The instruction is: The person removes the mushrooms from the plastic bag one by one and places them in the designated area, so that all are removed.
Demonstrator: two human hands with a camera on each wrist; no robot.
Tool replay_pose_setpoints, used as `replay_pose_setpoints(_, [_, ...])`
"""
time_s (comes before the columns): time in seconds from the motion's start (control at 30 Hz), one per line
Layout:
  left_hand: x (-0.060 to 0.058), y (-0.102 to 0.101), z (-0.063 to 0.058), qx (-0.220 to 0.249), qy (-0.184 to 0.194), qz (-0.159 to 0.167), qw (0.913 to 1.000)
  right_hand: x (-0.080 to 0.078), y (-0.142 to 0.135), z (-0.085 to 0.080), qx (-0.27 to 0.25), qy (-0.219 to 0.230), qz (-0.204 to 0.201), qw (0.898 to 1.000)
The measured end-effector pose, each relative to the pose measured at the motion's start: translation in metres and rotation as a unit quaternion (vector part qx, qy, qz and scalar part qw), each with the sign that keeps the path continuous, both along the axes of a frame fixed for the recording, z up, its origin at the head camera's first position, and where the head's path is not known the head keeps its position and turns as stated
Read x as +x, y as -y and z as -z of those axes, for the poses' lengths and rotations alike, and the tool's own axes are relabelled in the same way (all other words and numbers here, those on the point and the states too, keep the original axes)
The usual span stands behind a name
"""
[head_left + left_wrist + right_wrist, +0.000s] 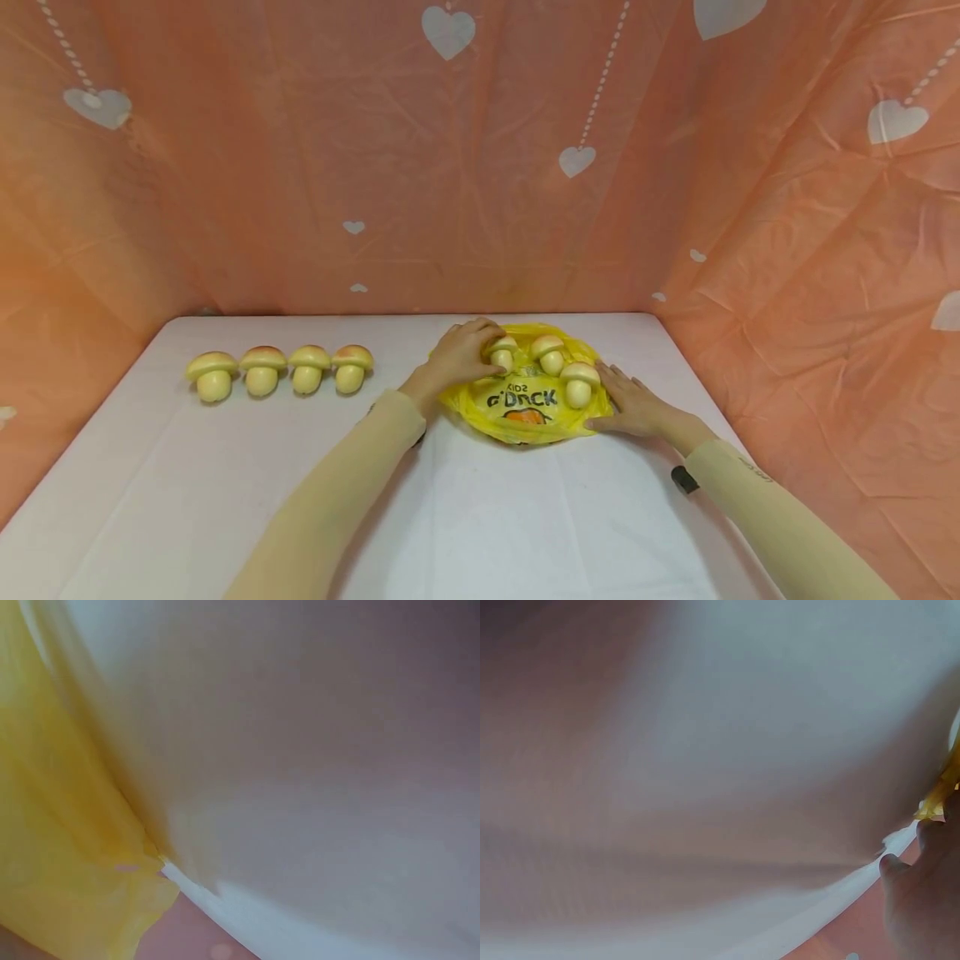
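Yellow bag [483, 421] | left hand [459, 354] apparently pinching its leftmost mushroom [503, 358] | right hand [634, 405], fingers apart, touching bag

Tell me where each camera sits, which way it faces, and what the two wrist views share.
Head: on the person's head, facing forward and down at the white table, yellow bag and mushrooms; left hand, right hand and sleeves show.
Left wrist: on that wrist, facing bag and table; no hand shows clearly.
Right wrist: on that wrist, facing mostly table; right hand shows at lower right.
Shared: both show table and bag.
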State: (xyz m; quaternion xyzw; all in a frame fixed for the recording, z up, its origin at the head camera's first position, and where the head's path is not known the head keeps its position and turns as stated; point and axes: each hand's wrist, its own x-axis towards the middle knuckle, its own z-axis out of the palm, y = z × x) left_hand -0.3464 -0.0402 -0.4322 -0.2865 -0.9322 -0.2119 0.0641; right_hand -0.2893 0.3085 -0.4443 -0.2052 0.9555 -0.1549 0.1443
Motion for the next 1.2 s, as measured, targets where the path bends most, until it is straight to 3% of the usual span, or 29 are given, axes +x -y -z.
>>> replay_pose_setpoints(0.33, [-0.0063, -0.0043, 0.0046, -0.016, -0.006, 0.002, 0.9999, 0.0011, 0.0007, -0.0008, -0.008, -0.001, 0.0, 1.0])
replay_pose_setpoints(1.2, [0.0008, 0.0024, 0.0005, 0.055, 0.012, 0.005, 0.9984, 0.0022, 0.0016, -0.0011, -0.004, 0.002, 0.002, 1.0])
